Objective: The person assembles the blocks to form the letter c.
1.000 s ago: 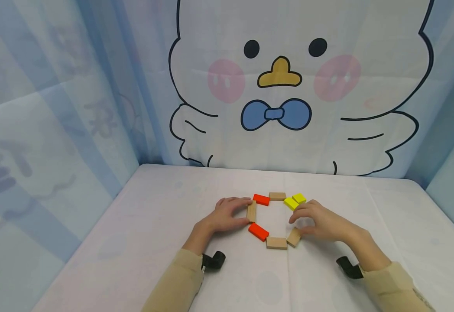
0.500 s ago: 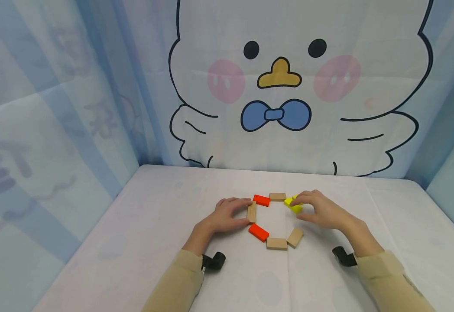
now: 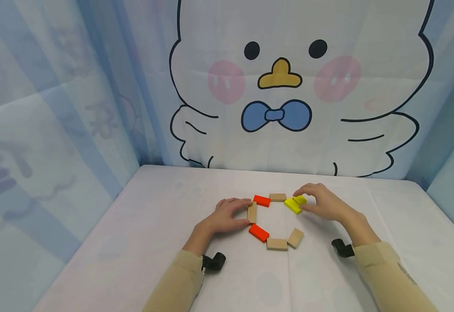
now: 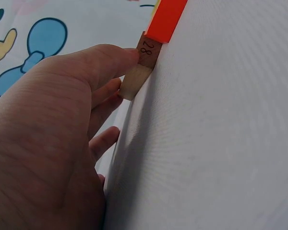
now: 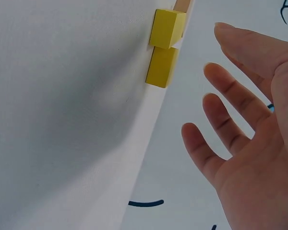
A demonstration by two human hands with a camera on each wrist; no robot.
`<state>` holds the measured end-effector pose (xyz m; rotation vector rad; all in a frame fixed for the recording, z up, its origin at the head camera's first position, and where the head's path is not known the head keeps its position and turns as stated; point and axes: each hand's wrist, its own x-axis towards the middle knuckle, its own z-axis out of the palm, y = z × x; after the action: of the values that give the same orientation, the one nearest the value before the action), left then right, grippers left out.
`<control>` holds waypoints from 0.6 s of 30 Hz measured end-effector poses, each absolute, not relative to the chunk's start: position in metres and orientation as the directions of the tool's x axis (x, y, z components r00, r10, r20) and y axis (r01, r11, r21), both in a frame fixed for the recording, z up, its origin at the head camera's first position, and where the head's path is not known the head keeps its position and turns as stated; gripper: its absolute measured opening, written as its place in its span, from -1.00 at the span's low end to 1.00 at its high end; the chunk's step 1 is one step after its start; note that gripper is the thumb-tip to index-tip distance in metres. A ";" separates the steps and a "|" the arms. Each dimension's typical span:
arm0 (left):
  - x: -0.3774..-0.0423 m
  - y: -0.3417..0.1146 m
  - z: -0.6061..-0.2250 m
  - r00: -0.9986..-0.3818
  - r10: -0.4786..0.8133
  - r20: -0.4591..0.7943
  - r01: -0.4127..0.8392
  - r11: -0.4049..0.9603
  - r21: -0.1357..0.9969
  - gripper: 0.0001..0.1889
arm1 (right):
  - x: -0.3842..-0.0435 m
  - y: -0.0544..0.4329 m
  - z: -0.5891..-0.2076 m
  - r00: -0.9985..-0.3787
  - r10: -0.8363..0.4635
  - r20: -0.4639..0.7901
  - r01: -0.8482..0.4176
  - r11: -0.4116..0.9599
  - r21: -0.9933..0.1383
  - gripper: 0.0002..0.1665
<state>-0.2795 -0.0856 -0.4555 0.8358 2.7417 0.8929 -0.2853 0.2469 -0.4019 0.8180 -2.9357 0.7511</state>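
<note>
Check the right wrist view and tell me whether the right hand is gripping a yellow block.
No, a visible gap separates the right hand from both yellow blocks.

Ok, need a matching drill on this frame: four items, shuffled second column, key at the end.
1. left hand
2. right hand
3. yellow blocks
4. bow tie

A. next to the right hand's fingertips
B. blue, printed on the backdrop
C. fingers spread, holding nothing
D. gripping a wooden block by its ends

Pairs: 1-D, 2-C, 3-A, 4-B
</note>
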 end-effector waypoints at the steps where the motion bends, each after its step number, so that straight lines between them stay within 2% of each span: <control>1: -0.279 -0.086 -0.456 -0.836 0.548 0.038 0.464 0.668 0.582 -0.37 | -0.286 0.247 -0.402 -0.863 -0.488 0.128 -0.490 0.749 -0.446 -0.63; 18: -0.278 -0.087 -0.456 -0.839 0.542 0.050 0.463 0.663 0.589 -0.38 | -0.310 0.254 -0.412 -0.871 -0.488 0.066 -0.459 0.757 -0.465 -0.60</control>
<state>-0.2782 -0.0866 -0.4556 0.8342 2.7450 0.9173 -0.3099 0.2540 -0.4118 0.8092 -3.0000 0.7692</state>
